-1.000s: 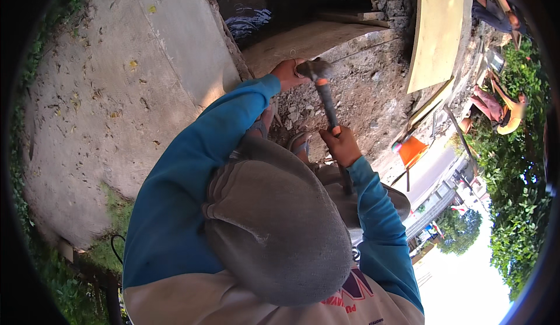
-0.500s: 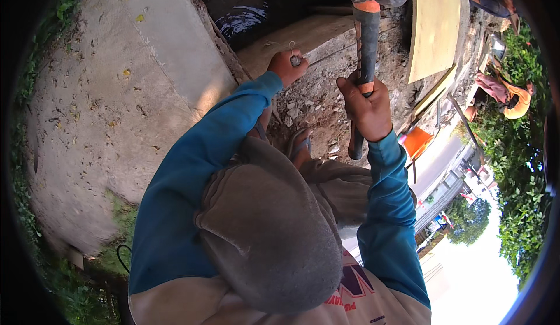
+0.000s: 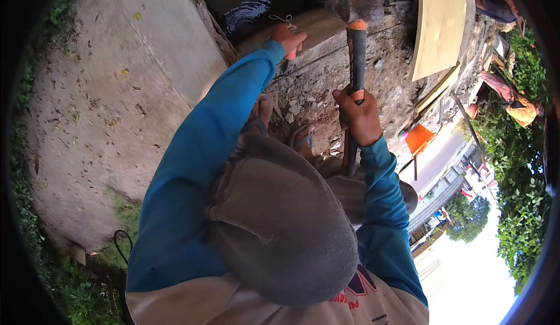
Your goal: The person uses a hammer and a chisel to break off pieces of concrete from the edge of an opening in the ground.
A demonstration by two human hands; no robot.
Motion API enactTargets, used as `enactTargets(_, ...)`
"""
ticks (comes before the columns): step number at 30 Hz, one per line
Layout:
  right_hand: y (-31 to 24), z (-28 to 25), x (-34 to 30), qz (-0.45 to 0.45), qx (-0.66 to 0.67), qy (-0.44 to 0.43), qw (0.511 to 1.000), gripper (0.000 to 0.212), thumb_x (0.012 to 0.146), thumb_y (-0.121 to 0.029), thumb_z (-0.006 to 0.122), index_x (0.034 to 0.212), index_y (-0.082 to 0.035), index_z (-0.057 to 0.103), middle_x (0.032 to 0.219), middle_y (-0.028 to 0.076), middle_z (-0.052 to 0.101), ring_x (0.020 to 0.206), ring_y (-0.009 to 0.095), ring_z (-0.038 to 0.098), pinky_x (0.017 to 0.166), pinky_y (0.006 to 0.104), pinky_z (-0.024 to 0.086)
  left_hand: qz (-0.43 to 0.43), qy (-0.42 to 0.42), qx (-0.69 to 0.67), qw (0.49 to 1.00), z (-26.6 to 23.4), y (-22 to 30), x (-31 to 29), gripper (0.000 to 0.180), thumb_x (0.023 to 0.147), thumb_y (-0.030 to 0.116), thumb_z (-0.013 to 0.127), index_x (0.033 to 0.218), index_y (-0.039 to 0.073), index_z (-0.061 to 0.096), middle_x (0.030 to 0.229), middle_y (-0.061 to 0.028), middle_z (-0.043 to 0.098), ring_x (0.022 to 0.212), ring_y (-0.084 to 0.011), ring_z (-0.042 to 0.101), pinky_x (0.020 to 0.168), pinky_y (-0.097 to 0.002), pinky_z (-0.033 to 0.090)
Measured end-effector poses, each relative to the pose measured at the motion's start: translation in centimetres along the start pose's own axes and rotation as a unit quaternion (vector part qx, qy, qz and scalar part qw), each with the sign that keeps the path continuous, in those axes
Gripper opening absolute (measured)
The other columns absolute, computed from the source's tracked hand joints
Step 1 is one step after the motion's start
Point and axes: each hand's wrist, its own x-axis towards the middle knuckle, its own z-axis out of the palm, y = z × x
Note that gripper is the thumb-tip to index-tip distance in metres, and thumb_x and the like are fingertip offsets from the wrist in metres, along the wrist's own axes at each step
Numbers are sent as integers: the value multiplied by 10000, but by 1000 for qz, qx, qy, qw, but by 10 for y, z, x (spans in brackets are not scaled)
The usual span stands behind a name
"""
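Note:
My right hand (image 3: 363, 118) is closed round the handle of a sledgehammer (image 3: 357, 57), black with orange bands. Its dark, blunt head (image 3: 354, 9) is over the concrete edge at the side of the water channel. To the left, my left hand (image 3: 287, 40) is curled by the same concrete edge (image 3: 319, 32). A bit of red-orange shows below its fingers, but what they hold is mostly hidden. A thin pale loop of string or wire (image 3: 281, 18) sticks up behind the left hand. The hammer head and left hand are apart.
Dark water (image 3: 248, 13) lies in the channel beyond the edge. Broken rubble (image 3: 297, 97) surrounds my sandalled feet. A concrete slab (image 3: 169, 39) is at left, a pale wooden board (image 3: 440, 27) at right. Farther right are an orange object (image 3: 417, 138) and a person in orange (image 3: 522, 112).
The hammer head has come down and slightly left, and my right hand has moved lower. My left hand has turned and risen slightly; the round grey end in its fist no longer shows.

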Motion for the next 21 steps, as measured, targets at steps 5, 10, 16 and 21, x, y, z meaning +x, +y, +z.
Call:
enactTargets(5, 6, 1, -1, 5, 51, 9, 999, 221, 871, -190, 647, 745, -34, 554, 522, -5, 482, 397, 84, 445, 382, 258, 344, 239, 77, 229, 940, 35, -16, -66, 227, 790, 230, 702, 774, 40, 579, 751, -69, 622, 710, -140, 585, 690, -316, 473)
enactTargets(10, -8, -2, -13, 12, 80, 4, 997, 201, 884, -167, 637, 763, -39, 540, 538, -15, 474, 416, 65, 434, 390, 241, 331, 230, 7, 107, 967, 17, -14, -58, 308, 736, 248, 794, 730, 60, 550, 726, -33, 566, 685, -112, 506, 682, -296, 446)
enactTargets(16, -59, 0, -24, -159, 25, 34, 986, 208, 890, -122, 639, 744, -27, 525, 582, -21, 487, 529, 47, 422, 473, 240, 346, 148, -17, 52, 987, 16, -28, -48, 295, 744, 229, 806, 757, 73, 556, 728, 11, 557, 692, -95, 504, 641, -283, 448)
enactTargets(21, 27, -9, 5, 95, -119, -89, 984, 259, 879, -206, 622, 744, 5, 554, 555, 37, 519, 514, 96, 480, 481, 306, 391, 194, 25, -48, 979, 27, -50, -37, 305, 743, 249, 807, 824, 54, 588, 753, -38, 607, 718, -142, 555, 677, -337, 475)
